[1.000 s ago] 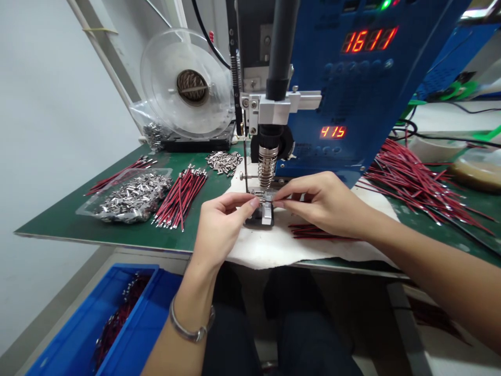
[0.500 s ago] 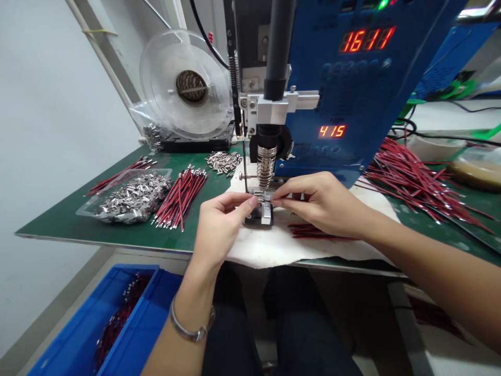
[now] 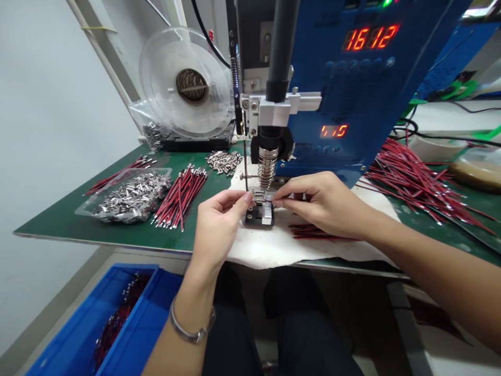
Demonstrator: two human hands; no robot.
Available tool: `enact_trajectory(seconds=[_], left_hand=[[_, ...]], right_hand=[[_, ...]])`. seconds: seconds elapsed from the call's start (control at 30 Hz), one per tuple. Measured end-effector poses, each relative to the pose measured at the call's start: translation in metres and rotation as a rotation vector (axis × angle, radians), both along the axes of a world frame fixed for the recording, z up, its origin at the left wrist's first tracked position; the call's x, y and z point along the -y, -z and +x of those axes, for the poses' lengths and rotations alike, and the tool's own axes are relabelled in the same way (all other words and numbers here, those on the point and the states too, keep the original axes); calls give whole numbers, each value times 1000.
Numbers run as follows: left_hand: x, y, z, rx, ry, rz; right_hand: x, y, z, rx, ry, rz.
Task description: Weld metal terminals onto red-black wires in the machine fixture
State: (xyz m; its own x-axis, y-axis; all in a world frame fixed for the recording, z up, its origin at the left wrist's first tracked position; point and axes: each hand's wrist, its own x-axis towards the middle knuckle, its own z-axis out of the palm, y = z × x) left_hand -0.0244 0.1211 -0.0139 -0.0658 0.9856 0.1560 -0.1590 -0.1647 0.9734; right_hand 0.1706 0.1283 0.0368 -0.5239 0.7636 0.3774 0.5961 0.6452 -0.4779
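Note:
My left hand (image 3: 217,222) pinches a small metal terminal (image 3: 256,196) at the fixture (image 3: 260,213) under the soldering tip (image 3: 267,169) of the blue machine (image 3: 352,83). From the right, my right hand (image 3: 321,201) pinches a thin red wire (image 3: 287,197) and holds its end against the terminal. Both hands rest on the white cloth (image 3: 274,245). A few red wires (image 3: 313,232) lie under my right wrist.
On the green mat (image 3: 117,230) lie a clear tray of metal terminals (image 3: 131,193), a bundle of finished red wires (image 3: 180,196), and a loose terminal pile (image 3: 223,161). A solder spool (image 3: 183,86) stands behind. Many red wires (image 3: 415,180) lie at the right. A blue bin (image 3: 105,324) sits below.
The machine's upper counter went from 1611 to 1612. My left thumb and finger shifted slightly up at the fixture; the right hand stayed almost still.

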Motion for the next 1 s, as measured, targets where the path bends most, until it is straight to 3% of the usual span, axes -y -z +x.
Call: enact_trajectory(seconds=[1.0], left_hand=[[0, 0, 0, -9, 12, 24]], right_hand=[[2, 0, 0, 1, 25, -25]])
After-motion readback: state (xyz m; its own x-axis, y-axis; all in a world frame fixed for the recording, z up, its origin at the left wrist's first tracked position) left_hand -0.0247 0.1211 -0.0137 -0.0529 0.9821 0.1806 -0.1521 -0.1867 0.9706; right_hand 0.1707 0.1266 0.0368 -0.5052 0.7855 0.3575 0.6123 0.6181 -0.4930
